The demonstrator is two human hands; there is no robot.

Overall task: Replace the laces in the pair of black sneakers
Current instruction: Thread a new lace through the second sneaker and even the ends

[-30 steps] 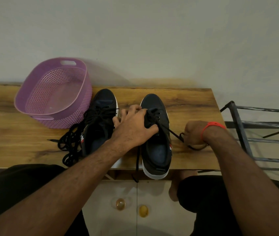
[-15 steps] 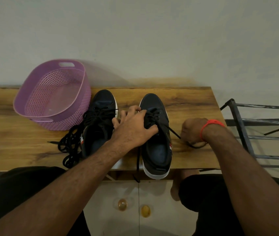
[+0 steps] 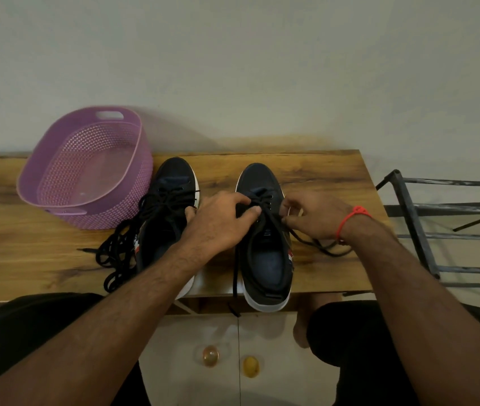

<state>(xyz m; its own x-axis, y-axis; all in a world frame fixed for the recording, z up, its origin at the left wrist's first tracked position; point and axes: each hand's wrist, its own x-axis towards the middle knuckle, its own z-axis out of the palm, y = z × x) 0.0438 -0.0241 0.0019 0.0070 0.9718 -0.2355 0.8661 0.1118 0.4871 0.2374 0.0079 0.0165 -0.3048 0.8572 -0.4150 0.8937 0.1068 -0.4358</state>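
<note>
On surface, right shoe [image 3: 265, 238] sitting near front edge. Left hand [image 3: 218, 224] holding shoe steady, right hand [image 3: 312, 215] pinching lace [image 3: 300, 237]. Keeping shoe still, pulling lace slowly, straight out.

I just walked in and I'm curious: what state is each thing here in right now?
Right sneaker: upright on table, partly laced.
Lace: threaded in right sneaker, pinched by right hand.
Left sneaker: upright, loosely laced.
Loose laces: piled beside left sneaker.
Purple basket: tilted, empty.
Left hand: gripping right sneaker.
Right hand: pinching lace.
</note>
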